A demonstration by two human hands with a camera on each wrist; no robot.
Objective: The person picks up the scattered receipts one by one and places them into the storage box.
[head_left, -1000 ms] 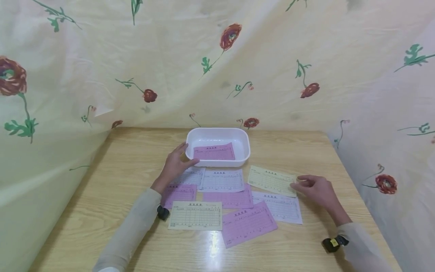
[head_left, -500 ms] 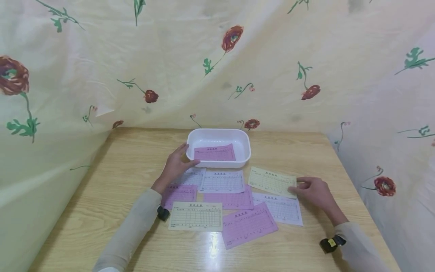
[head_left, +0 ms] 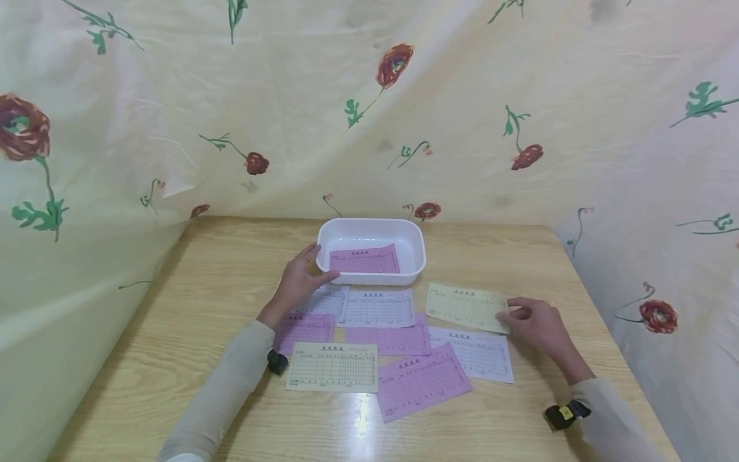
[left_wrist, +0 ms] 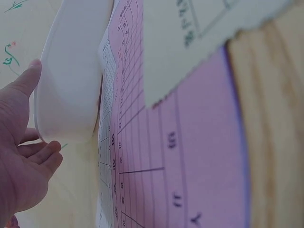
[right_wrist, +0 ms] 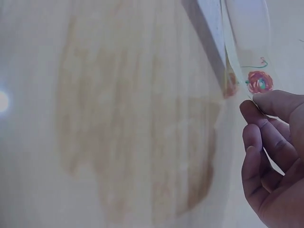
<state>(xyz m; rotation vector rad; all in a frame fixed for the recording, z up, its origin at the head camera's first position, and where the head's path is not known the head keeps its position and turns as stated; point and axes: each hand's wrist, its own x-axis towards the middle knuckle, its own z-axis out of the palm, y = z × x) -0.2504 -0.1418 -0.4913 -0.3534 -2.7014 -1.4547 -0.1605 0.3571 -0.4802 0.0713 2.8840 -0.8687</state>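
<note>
In the head view my left hand (head_left: 298,282) holds the near left corner of a white plastic tray (head_left: 412,277), thumb at the front rim and fingers along the left side. The left wrist view shows that thumb at the rim and curled fingers by the tray's end (left_wrist: 71,95). A pink printed slip (head_left: 365,260) lies inside the tray. My right hand (head_left: 538,326) pinches the right end of a pale yellow printed slip (head_left: 464,308) between thumb and index finger. Seen edge-on in the right wrist view, the slip (right_wrist: 235,52) rises from the pinching right fingertips (right_wrist: 251,109).
White slips (head_left: 378,308), pink slips (head_left: 424,382) and another yellow slip (head_left: 333,367) lie partly overlapping on the wooden table (head_left: 231,256) before the tray. A white slip (head_left: 476,356) lies below the held one. Floral cloth (head_left: 462,96) hangs behind and at both sides.
The held yellow slip shifts slightly right with my right hand over the last half second. My left hand stays at the tray, and the other slips lie as before.
</note>
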